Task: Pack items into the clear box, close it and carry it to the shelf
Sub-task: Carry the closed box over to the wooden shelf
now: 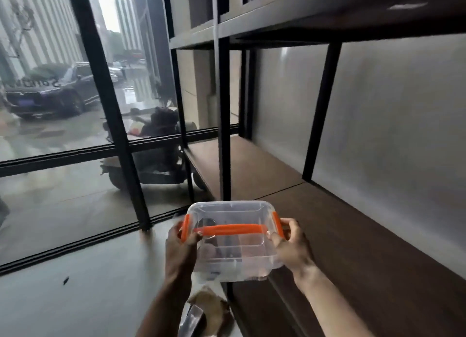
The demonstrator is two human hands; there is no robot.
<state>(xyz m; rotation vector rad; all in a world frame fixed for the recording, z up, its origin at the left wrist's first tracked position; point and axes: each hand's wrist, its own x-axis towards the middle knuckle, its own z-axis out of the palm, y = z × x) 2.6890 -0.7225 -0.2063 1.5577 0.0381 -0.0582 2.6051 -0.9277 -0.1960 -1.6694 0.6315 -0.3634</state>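
A clear plastic box point(234, 256) with its lid on, an orange handle across the top and orange side latches, is held in the air in front of me. My left hand point(180, 246) grips its left end and my right hand point(290, 246) grips its right end. Dark and pale items show dimly through the plastic. The box hangs at the front left corner of a brown shelf board point(353, 248) in a black metal frame.
The shelf unit has a black upright post point(224, 125) just behind the box and another board point(327, 16) above. A glass wall with black frames point(108, 109) stands to the left, with a scooter and car outside. Grey floor lies below.
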